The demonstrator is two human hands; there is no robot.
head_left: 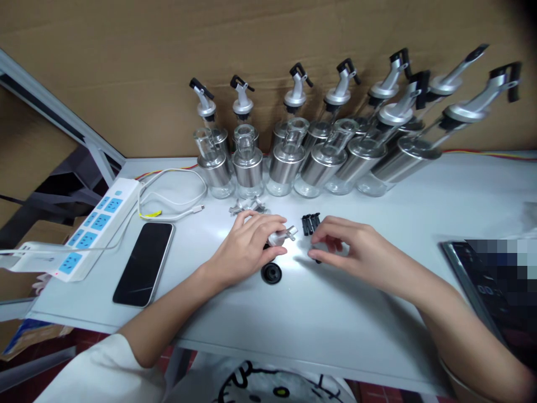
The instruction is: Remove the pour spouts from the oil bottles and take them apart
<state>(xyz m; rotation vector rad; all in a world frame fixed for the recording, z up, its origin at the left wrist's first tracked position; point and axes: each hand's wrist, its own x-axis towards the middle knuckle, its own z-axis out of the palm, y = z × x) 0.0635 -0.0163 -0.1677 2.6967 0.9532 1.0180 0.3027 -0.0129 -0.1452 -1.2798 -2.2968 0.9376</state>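
My left hand is closed around a silver bottle pourer spout, its narrow end pointing right. Just below lies a round black stopper piece on the table. Behind my left hand are several loose silver spout parts. My right hand is curled, thumb and forefinger tips close together. A small dark bit shows under the thumb; what it is cannot be made out. Right beside these fingers lies a row of small black levers.
Glass bottles with steel sleeves stand at the back, the front ones uncapped, others with pourers. At left are a phone, a power strip and a white cable. A dark-screened device lies at right.
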